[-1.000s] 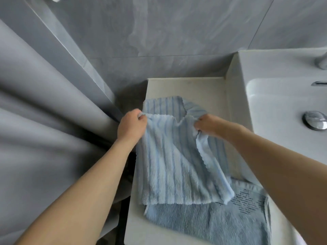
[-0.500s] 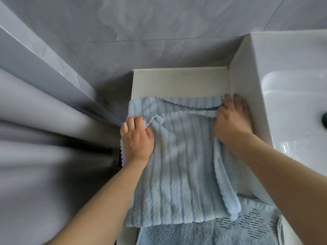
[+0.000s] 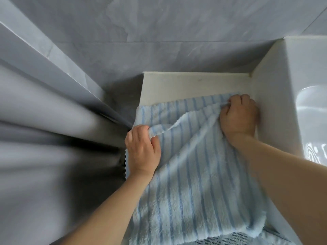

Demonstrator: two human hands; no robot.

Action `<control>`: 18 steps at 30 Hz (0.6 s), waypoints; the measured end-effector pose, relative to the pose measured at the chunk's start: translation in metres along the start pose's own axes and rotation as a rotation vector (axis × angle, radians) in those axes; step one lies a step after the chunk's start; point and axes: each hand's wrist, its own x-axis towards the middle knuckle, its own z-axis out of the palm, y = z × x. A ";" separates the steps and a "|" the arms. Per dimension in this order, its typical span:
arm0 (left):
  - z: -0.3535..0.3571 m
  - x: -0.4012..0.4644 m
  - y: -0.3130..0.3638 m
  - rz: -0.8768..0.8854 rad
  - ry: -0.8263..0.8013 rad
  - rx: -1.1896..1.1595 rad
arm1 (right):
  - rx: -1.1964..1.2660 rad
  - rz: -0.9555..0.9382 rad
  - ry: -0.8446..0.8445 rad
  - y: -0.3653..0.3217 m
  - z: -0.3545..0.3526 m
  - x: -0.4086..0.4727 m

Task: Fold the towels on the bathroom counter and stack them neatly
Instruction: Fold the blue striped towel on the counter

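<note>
Lying across the white table [image 3: 185, 85], the striped light-blue towel [image 3: 194, 174] fills the middle, folded over itself. The left hand [image 3: 141, 149], at 9 o'clock of the towel, pinches its upper layer at a corner. The right hand [image 3: 238, 115], at 1 o'clock, grips the opposite corner with curled fingers. A grey patterned towel [image 3: 230, 238] shows under it at 6 o'clock. The sink [image 3: 309, 103] wall stands close at 3 o'clock; a grey curtain [image 3: 53, 138] hangs at 9 o'clock.

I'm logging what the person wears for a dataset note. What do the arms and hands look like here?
Both forearms are bare, with no sleeves in view. The left hand and right hand wear no gloves, and no rings, watch or bracelets show on them.
</note>
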 end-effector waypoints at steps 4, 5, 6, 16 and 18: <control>-0.006 0.009 -0.002 -0.200 0.051 -0.214 | 0.041 0.010 0.143 0.001 0.006 -0.003; -0.011 0.019 -0.001 -0.295 0.072 -0.303 | 0.050 0.003 0.161 0.002 0.007 -0.002; -0.014 0.031 -0.001 -0.374 0.098 -0.355 | 0.074 -0.006 0.167 0.003 0.007 -0.002; 0.017 0.075 -0.003 -0.399 -0.138 -0.047 | 0.155 -0.021 0.147 0.007 0.010 0.003; 0.018 0.074 -0.001 -0.404 -0.121 -0.047 | 0.116 0.001 0.133 0.006 0.009 0.002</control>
